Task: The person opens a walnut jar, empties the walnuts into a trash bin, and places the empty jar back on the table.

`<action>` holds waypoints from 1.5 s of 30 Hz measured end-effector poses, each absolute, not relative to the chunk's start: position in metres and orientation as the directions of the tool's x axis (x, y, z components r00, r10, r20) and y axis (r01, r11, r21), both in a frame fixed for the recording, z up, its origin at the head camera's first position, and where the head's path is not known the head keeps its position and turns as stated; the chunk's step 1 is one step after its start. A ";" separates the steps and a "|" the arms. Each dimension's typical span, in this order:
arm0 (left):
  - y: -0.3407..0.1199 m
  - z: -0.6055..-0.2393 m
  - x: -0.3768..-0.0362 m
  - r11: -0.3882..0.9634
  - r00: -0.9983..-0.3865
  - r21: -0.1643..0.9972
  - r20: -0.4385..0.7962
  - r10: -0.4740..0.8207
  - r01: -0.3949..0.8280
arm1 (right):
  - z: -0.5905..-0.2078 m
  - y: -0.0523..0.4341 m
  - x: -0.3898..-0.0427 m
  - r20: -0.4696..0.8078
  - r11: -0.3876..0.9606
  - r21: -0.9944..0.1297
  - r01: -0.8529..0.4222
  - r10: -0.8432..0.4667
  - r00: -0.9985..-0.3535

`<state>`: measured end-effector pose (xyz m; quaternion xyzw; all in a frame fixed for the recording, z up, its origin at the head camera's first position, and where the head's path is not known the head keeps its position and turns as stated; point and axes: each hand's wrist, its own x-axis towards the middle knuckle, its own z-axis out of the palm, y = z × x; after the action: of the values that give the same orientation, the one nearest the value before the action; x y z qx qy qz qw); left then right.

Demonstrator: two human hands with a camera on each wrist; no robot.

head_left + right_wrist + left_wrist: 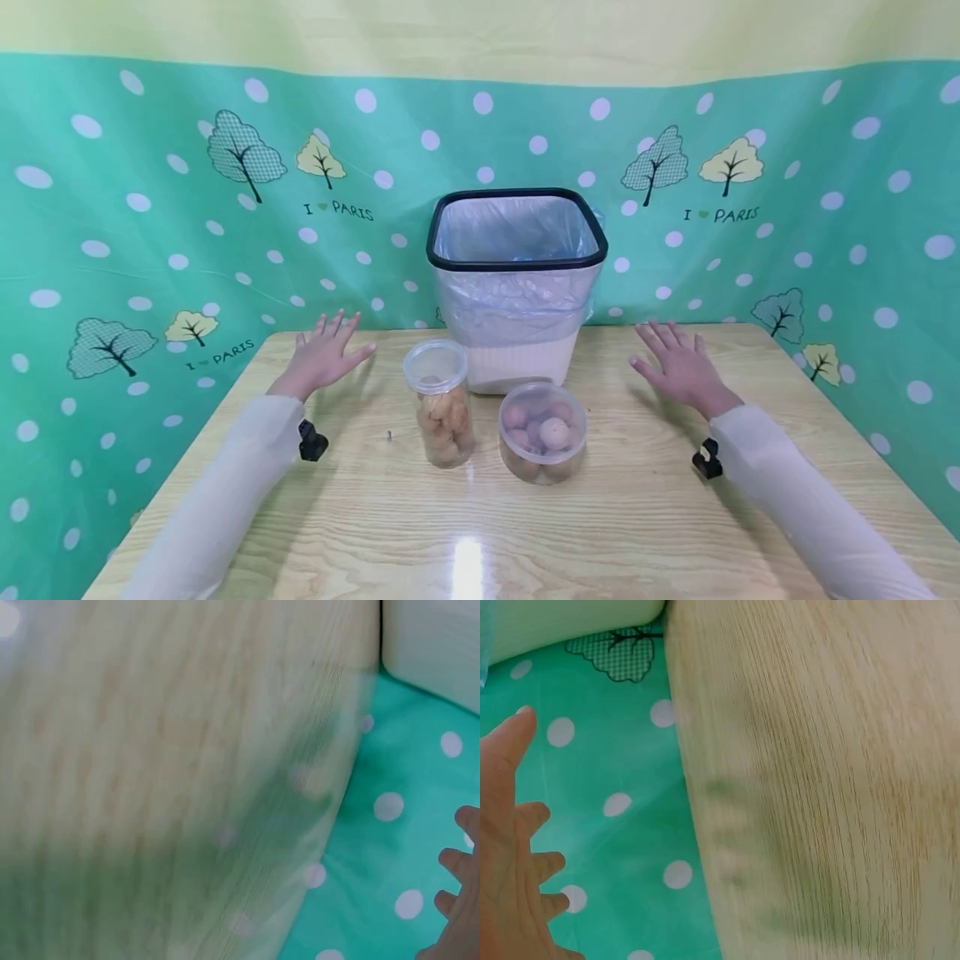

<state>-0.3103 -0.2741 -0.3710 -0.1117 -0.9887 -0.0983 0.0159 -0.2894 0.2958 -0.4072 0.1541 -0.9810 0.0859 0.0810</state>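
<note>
A tall clear jar (441, 404) of brownish biscuits stands mid-table, its lid on. Beside it to the right sits a short round clear tub (542, 431) holding several round nut-like pieces. Behind both is a white bin (516, 287) with a black rim and a clear liner bag. My left hand (324, 354) hovers flat over the table's back left, fingers spread and straight, holding nothing; in the left wrist view the left hand (510, 855) shows splayed fingers. My right hand (677, 363) mirrors it at the back right, fingers straight and empty; the right hand's fingertips (457, 885) just enter the right wrist view.
The light wooden table (480, 517) is walled on three sides by a green dotted cloth (150, 250) with tree prints. A small dark speck (389, 434) lies left of the jar. Black wrist-camera mounts (312, 441) sit on both sleeves.
</note>
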 end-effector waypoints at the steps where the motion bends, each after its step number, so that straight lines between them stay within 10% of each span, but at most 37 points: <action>1: -0.274 -0.370 -0.309 0.953 -0.973 0.196 0.057 0.222 0.229 | -0.407 0.295 -0.288 0.191 0.936 -0.143 -0.323 -0.294 -0.937; 19: -0.274 -0.360 -0.284 0.868 -0.942 0.366 0.153 0.300 0.336 | -0.388 0.268 -0.265 0.253 0.890 -0.196 -0.412 -0.360 -0.898; 45: -0.221 -0.371 -0.235 0.274 -0.832 0.847 0.294 0.471 0.455 | -0.367 0.201 -0.212 0.424 0.567 -0.518 -0.640 -0.480 -0.768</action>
<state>-0.2347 -0.2211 -0.3711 -0.2901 -0.7982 -0.5279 -0.0074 -0.2122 0.2006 -0.3669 0.3191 -0.8773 0.3383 0.1187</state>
